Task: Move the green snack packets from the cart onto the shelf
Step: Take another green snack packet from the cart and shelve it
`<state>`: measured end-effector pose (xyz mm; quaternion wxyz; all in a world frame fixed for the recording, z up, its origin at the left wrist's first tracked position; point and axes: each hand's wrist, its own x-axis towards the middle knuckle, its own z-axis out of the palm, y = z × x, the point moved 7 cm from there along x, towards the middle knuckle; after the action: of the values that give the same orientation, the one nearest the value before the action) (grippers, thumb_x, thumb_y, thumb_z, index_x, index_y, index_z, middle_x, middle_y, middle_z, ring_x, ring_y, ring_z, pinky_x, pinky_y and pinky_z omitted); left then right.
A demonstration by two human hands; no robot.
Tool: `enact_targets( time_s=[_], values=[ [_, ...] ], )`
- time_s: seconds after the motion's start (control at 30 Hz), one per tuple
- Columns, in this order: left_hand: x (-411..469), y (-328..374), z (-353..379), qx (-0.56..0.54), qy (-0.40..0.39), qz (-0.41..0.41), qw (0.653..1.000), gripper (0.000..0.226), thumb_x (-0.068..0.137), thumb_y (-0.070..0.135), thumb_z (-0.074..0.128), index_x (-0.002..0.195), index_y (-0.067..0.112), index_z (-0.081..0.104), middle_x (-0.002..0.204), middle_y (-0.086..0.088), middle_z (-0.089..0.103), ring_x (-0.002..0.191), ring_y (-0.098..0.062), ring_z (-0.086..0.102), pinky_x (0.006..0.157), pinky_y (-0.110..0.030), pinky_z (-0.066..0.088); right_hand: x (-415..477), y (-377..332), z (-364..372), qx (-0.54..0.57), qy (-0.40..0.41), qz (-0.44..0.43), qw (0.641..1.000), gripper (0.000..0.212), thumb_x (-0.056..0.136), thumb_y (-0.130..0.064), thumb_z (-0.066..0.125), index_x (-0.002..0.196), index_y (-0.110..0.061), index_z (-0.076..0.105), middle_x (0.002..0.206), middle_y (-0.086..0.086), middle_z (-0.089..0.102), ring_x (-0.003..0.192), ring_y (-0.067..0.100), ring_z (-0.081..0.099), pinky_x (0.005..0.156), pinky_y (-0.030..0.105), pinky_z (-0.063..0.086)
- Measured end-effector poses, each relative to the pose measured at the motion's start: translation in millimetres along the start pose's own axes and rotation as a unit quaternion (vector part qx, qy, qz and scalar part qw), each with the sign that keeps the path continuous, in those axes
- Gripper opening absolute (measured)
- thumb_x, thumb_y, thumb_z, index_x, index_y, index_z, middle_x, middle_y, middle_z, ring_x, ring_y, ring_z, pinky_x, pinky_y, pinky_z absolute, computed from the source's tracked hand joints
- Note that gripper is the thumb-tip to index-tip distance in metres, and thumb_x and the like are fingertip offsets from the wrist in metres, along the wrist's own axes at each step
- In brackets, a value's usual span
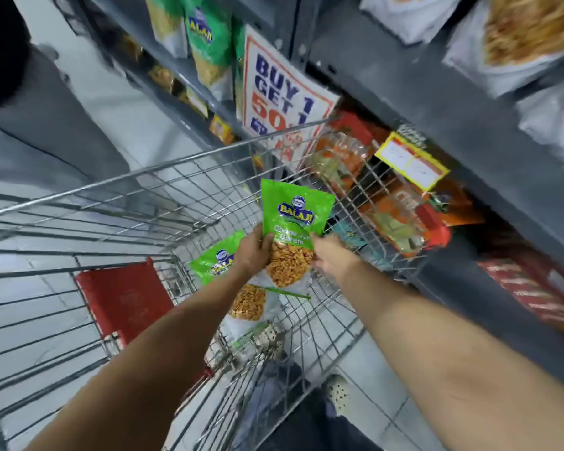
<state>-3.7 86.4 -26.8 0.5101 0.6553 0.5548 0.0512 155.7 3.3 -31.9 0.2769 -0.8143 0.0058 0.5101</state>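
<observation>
I hold a green snack packet (293,219) upright above the wire cart (118,190). My left hand (253,252) grips its left edge and my right hand (328,252) grips its right edge. A second green packet (220,260) lies in the cart just below and left of my left hand, partly covered by my wrist. More green packets (209,37) of the same brand stand on the grey shelf (404,102) at the upper left.
A red child-seat flap (124,297) sits in the cart at the near left. A "Buy 1 Get 1" sign (284,92) hangs off the shelf edge. Orange packets (349,157) fill the lower shelf beside the cart. A yellow price tag (411,161) sticks out.
</observation>
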Motion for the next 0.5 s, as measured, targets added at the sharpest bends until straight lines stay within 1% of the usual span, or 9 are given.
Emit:
enact_targets(
  time_s=[0.03,0.1,0.13,0.17,0.2,0.27,0.37,0.43,0.5],
  values=[
    [-5.1,14.3,-7.8,0.0,0.011,0.016,1.0,0.028,0.098,0.025,0.046,0.116,0.005,0.051,0.094,-0.028,0.067,0.084,-0.04,0.065,0.073,-0.043,0.051,-8.1,-7.4,-7.3,-0.005,0.005,-0.027,1.0,0.037,0.095,-0.032,0.051,0.113,0.001,0.051,0.096,0.01,0.056,0.093,0.023,0.062,0.08,0.034,0.056],
    [-15.2,44.4,-21.2,-0.003,0.029,0.046,0.999,0.029,0.097,0.023,0.046,0.12,0.008,0.051,0.088,-0.023,0.066,0.076,-0.035,0.064,0.071,-0.042,0.052,-28.6,-25.2,-23.2,-0.016,0.015,-0.088,0.996,0.038,0.095,-0.033,0.048,0.11,0.002,0.055,0.086,0.006,0.053,0.085,0.024,0.059,0.073,0.036,0.05],
    [-20.1,60.1,-27.2,-0.001,0.039,0.063,0.997,0.029,0.097,0.022,0.047,0.122,0.008,0.052,0.086,-0.02,0.065,0.072,-0.033,0.063,0.069,-0.041,0.052,-38.9,-34.1,-31.5,-0.022,0.021,-0.116,0.993,0.035,0.096,-0.034,0.047,0.104,-0.001,0.057,0.084,0.005,0.051,0.08,0.023,0.057,0.067,0.034,0.046],
    [-25.0,73.8,-32.1,-0.002,0.045,0.077,0.996,0.03,0.097,0.02,0.047,0.123,0.007,0.052,0.087,-0.019,0.065,0.072,-0.034,0.062,0.069,-0.041,0.052,-48.7,-42.6,-40.7,-0.031,0.031,-0.147,0.988,0.029,0.096,-0.034,0.046,0.089,-0.008,0.057,0.08,0.004,0.049,0.075,0.022,0.056,0.064,0.03,0.042],
    [-30.9,87.8,-35.5,-0.007,0.048,0.099,0.994,0.031,0.096,0.02,0.048,0.125,0.007,0.051,0.093,-0.019,0.066,0.078,-0.035,0.063,0.072,-0.041,0.052,-59.5,-51.4,-51.6,-0.041,0.048,-0.182,0.981,0.03,0.096,-0.034,0.047,0.071,-0.016,0.049,0.074,0.003,0.046,0.071,0.022,0.054,0.062,0.027,0.037],
    [-46.8,120.1,-38.5,-0.004,0.048,0.136,0.99,0.038,0.093,0.029,0.05,0.127,0.013,0.05,0.109,-0.018,0.067,0.096,-0.037,0.063,0.085,-0.046,0.052,-85.2,-68.8,-82.8,-0.058,0.096,-0.264,0.958,0.044,0.094,-0.032,0.05,0.056,-0.019,0.031,0.06,0.0,0.039,0.07,0.02,0.048,0.062,0.027,0.029],
    [-73.5,175.8,-35.2,0.012,0.049,0.195,0.979,0.044,0.09,0.037,0.049,0.128,0.014,0.049,0.112,-0.018,0.067,0.103,-0.034,0.063,0.091,-0.043,0.05,-126.3,-80.3,-130.8,-0.068,0.141,-0.351,0.923,0.042,0.096,-0.03,0.047,0.058,-0.021,0.031,0.058,-0.004,0.036,0.071,0.018,0.04,0.062,0.028,0.022],
    [-98.9,221.3,-24.9,0.028,0.057,0.25,0.966,0.04,0.094,0.027,0.05,0.128,0.007,0.049,0.115,-0.018,0.065,0.105,-0.03,0.061,0.088,-0.036,0.046,-151.8,-76.3,-173.2,-0.054,0.174,-0.382,0.906,0.031,0.097,-0.031,0.044,0.07,-0.016,0.047,0.068,0.007,0.049,0.072,0.02,0.043,0.061,0.028,0.02],
    [-119.1,259.9,-8.8,0.024,0.055,0.302,0.952,0.042,0.09,0.03,0.047,0.123,0.004,0.052,0.11,-0.018,0.065,0.103,-0.032,0.061,0.085,-0.037,0.045,-175.4,-69.6,-214.7,-0.013,0.222,-0.407,0.886,0.028,0.097,-0.03,0.044,0.085,-0.008,0.057,0.082,0.019,0.061,0.077,0.029,0.052,0.063,0.032,0.026]
  ],
)
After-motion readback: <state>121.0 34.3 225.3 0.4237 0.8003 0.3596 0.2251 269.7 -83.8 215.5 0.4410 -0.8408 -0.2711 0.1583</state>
